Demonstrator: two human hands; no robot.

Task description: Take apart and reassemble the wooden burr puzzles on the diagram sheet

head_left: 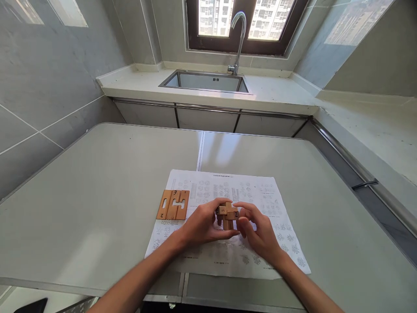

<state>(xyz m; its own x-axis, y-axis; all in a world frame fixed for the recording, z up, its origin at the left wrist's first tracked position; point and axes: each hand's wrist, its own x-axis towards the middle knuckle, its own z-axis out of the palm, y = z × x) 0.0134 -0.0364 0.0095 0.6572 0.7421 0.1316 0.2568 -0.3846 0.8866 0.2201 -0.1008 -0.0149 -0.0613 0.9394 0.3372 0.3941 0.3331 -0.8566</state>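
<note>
A small wooden interlocking puzzle (pixel 228 214) of crossed bars, with dark numbers marked on some ends, is held above a printed paper sheet. My left hand (pixel 205 221) grips it from the left, fingers at its top and back and thumb under its bottom end. My right hand (pixel 259 230) is closed at its right side, with the index finger near the top and the curled fingers against the bar end. To the left, three flat wooden pieces (pixel 173 204) with cut-out slots and numbers lie side by side, partly on the paper. The puzzle's rear is hidden.
The paper sheet (pixel 276 200), printed with small diagrams, lies on a pale table (pixel 107 182) with a seam down its middle. Beyond stand a white counter (pixel 137 82), a sink (pixel 205 80) and a curved tap (pixel 241 39) below a window. Another counter (pixel 378 126) runs along the right.
</note>
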